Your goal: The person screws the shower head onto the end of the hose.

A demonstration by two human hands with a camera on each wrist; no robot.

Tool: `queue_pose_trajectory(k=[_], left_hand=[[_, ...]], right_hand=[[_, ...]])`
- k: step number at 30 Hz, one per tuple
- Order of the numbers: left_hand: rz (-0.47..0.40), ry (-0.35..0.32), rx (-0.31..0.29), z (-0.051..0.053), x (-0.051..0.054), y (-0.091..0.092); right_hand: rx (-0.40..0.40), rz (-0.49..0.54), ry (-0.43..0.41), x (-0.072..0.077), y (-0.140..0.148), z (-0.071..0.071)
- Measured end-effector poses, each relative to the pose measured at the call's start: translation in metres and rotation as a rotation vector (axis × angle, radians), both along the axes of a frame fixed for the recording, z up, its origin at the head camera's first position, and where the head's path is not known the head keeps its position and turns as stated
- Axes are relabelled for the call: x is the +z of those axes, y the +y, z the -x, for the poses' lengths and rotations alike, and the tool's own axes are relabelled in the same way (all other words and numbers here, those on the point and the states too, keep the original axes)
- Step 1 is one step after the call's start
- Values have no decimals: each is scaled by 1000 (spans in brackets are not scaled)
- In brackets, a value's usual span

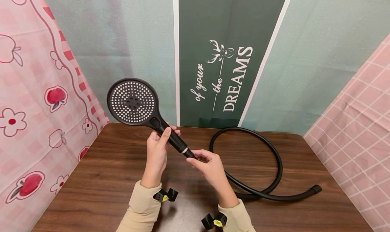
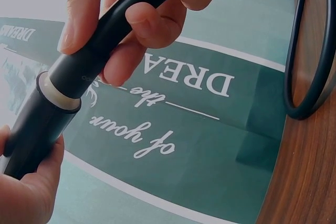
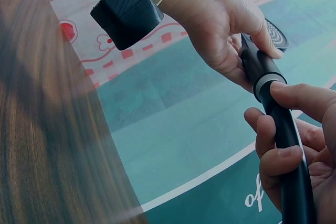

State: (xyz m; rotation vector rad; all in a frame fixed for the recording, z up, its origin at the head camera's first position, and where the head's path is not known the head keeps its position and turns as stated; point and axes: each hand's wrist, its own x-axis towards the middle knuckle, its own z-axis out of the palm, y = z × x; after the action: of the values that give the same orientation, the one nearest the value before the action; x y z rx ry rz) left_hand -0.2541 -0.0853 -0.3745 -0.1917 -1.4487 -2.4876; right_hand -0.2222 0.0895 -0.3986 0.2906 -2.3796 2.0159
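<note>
The right hand point(image 1: 210, 166) grips the hose-end fitting point(image 2: 79, 77), fingers curled round it and thumb laid against it. The left hand point(image 1: 156, 149) grips the handle point(image 1: 174, 137) of the shower head point(image 1: 132, 101), thumb across the front just below the button point(image 1: 154, 123), fingers behind.

Governing relation: handle and fitting lie end to end, close to one common axis, which runs from far left to near right. A pale ring point(image 1: 185, 150) shows at the joint, between the two hands and nearer to the right. How deeply the parts engage cannot be told. Judged from this layout, alignment at the ring governs any turn or pull of the fitting.

Pose: both forearms enter from the near side; the right slants toward far left, the left rises slightly rightward. The shower head is held above the worktop point(image 1: 100, 167), its spray face toward the head camera.

Outward, the hose point(image 1: 278, 164) forms a loop at the right of the worktop; its free end point(image 1: 317, 188) points right.
</note>
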Motion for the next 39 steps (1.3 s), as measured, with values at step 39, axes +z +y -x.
queue_pose_trajectory(k=[39], left_hand=[[3, -1, -14, -2, 2, -1]], right_hand=[[-5, -8, -16, 4, -2, -1]])
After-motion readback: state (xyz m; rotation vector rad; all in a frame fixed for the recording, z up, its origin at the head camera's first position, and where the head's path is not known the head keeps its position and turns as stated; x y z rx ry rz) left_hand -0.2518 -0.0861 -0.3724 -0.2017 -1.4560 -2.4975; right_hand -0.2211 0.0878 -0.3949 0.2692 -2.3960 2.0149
